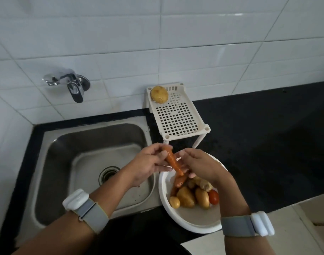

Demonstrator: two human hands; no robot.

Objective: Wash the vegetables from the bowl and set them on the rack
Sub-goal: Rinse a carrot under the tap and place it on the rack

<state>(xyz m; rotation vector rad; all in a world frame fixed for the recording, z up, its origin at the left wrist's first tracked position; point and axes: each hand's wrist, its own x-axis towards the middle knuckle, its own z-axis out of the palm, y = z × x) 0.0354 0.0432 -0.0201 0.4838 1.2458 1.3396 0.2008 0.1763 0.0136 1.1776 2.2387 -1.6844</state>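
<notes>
Both hands, left (148,162) and right (198,165), grip the carrot (173,161) (seemingly wet); next, the rack (177,116).

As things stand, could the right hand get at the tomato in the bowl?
Probably yes. The tomato lies uncovered at the right edge of the pile in the bowl, just below the right hand, with nothing over it. But that hand's fingers touch the carrot that the left hand grips, so it would first let go.
</notes>
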